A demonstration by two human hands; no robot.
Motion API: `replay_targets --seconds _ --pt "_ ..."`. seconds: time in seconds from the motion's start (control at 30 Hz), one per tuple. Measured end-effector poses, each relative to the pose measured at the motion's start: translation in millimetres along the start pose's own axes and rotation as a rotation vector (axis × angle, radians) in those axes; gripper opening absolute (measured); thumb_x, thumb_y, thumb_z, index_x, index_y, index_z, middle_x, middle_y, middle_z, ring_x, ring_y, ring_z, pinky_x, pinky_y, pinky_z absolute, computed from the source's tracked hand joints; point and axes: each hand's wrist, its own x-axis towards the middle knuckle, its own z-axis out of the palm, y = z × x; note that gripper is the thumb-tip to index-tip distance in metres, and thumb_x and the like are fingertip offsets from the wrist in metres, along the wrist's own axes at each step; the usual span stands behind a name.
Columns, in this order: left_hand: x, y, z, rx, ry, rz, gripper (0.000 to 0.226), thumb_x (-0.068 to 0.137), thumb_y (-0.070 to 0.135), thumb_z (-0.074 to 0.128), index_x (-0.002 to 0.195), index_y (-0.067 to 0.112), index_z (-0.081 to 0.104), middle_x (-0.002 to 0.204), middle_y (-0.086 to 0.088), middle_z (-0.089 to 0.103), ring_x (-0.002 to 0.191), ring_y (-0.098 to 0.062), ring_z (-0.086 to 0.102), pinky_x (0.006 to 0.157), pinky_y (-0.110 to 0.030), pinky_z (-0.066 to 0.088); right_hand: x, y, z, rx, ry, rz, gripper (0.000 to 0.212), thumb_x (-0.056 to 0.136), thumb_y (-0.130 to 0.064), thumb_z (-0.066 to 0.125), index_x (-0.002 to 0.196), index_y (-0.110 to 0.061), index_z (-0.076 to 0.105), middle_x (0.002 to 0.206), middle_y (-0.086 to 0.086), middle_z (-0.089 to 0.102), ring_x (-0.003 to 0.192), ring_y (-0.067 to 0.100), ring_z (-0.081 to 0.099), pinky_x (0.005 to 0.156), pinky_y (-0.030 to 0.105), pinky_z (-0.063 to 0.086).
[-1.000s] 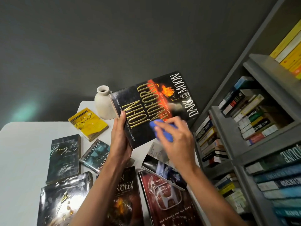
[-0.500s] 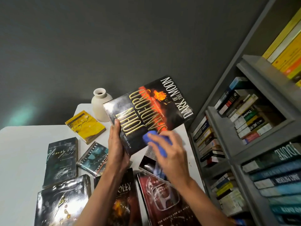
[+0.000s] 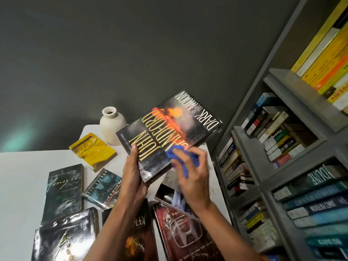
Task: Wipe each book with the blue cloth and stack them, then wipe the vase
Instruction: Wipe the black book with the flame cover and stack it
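**Above the white table, a glossy book held up for wiping**

At the left, on the table (image 3: 18, 176), several books lay flat and unstacked. Among them was a yellow paperback (image 3: 93, 150), near the pale vase (image 3: 113, 125) that stood upright at the far edge.

Just right of the vase, your left hand (image 3: 132, 178) clamped the near corner of the dark hardback (image 3: 169, 127). The thumb lay on the cover and the fingers curled behind, holding the book tilted in the air. Your right hand (image 3: 194, 179) pinched the bunched blue cloth (image 3: 180, 157) and pressed it against the lower part of the cover. A grey bookshelf (image 3: 282, 147) filled the right side.

The hardback looked stiff and fairly heavy, and its shiny jacket was probably slippery, so a firm hold along one edge likely suited it. The cloth looked soft and limp. The vase appeared to be matte ceramic and breakable. Its round body seemed a safer place to grasp than the narrow neck.
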Motion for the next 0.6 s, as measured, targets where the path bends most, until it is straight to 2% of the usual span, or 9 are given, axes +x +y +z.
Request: replay_targets --seconds 0.07,0.17,0.27,0.37,0.43,0.5,0.57,0.6 --pt "-3 3 1 0.003 -0.018 -0.007 0.056 0.087 0.043 0.058 0.133 0.012 0.056 0.119 -0.019 0.068 0.097 -0.032 0.071 0.072 -0.055 0.059 18 20 -8 -0.026 0.089 0.09 0.024 0.097 -0.037 0.047 0.118 -0.028 0.053 0.112 0.002 0.038 0.097 0.008 0.046 0.077 0.027 0.053" --pt "-6 7 0 -0.001 -0.062 -0.002 0.035 0.097 0.037 0.049 0.119 0.015 0.062 0.1 -0.016 0.075 0.084 -0.027 0.075 0.061 -0.048 0.061 42 41 -17 -0.034 0.19 0.157 0.023 0.096 -0.027 0.052 0.115 -0.019 0.06 0.107 0.011 0.043 0.096 0.003 0.042 0.081 0.023 0.047" --pt "-8 9 1 -0.025 -0.074 -0.014 0.033 0.099 0.035 0.046 0.116 0.013 0.063 0.093 -0.016 0.076 0.078 -0.026 0.075 0.058 -0.043 0.061 53 45 -18 -0.027 0.232 0.212 0.025 0.096 -0.022 0.054 0.112 -0.009 0.066 0.103 0.011 0.046 0.093 0.005 0.043 0.085 0.014 0.042" --pt "-9 10 2 0.007 -0.064 -0.003 0.033 0.098 0.034 0.048 0.12 0.013 0.061 0.092 -0.014 0.076 0.075 -0.024 0.075 0.062 -0.047 0.061 50 36 -13 0.009 0.25 0.279 0.023 0.094 -0.019 0.056 0.111 -0.009 0.068 0.102 0.009 0.045 0.092 0.003 0.043 0.086 0.008 0.038" --pt "-9 11 4 0.025 -0.039 0.002 0.039 0.095 0.035 0.053 0.127 0.013 0.058 0.101 -0.014 0.075 0.08 -0.024 0.075 0.067 -0.047 0.061 36 20 -4 0.014 0.191 0.237 0.022 0.093 -0.022 0.057 0.111 -0.015 0.066 0.106 0.008 0.046 0.093 0.005 0.045 0.081 0.01 0.043" --pt "-6 11 5 0.05 0.014 0.0 0.054 0.09 0.04 0.059 0.135 0.011 0.052 0.118 -0.017 0.069 0.087 -0.025 0.074 0.069 -0.045 0.062 12 -5 8 0.017 0.064 0.133 0.021 0.092 -0.03 0.056 0.113 -0.026 0.06 0.109 0.0 0.043 0.094 0.013 0.051 0.076 0.021 0.05" --pt "-5 10 4 0.058 0.054 -0.031 0.063 0.085 0.046 0.069 0.135 0.013 0.05 0.12 -0.016 0.063 0.072 -0.02 0.072 0.056 -0.035 0.06 -14 -30 19 0.019 -0.055 0.005 0.021 0.094 -0.037 0.054 0.114 -0.032 0.056 0.109 -0.004 0.043 0.093 0.018 0.052 0.074 0.029 0.052" --pt "-6 8 2 0.037 0.048 -0.061 0.059 0.083 0.047 0.072 0.129 0.015 0.052 0.119 -0.016 0.059 0.065 -0.015 0.069 0.05 -0.029 0.057 -23 -38 22 0.025 -0.096 -0.045 0.022 0.095 -0.039 0.053 0.116 -0.032 0.056 0.11 -0.004 0.043 0.092 0.018 0.052 0.072 0.03 0.053"
